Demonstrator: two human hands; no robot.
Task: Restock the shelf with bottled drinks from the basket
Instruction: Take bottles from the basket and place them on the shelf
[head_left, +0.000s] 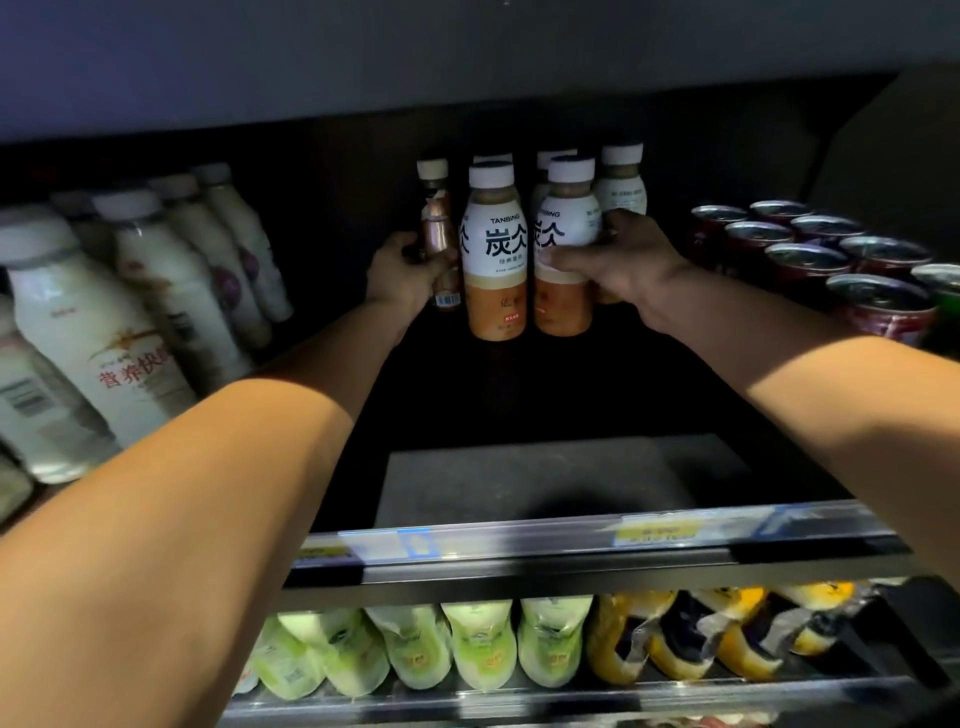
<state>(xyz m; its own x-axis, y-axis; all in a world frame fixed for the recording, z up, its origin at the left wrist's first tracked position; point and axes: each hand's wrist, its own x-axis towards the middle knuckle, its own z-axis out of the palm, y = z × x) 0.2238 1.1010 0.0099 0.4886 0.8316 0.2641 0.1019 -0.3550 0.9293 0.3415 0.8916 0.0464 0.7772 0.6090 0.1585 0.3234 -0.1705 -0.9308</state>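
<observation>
Deep on the shelf (519, 478), a bottle (563, 306) within fingers (571, 260) of the right hand (628, 260)

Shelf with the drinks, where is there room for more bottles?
Free: the bare shelf floor in front of the Tanbing bottles, between the white milk bottles and the cans, up to the price rail. Crowded: both sides, and the lower shelf below.

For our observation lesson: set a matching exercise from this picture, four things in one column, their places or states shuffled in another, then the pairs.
1 left hand
2 right hand
3 red cans
4 green bottles

A on the lower shelf
B grips a Tanbing bottle
C right side of the upper shelf
D grips a slim copper bottle

Pairs: 1-D, 2-B, 3-C, 4-A
</observation>
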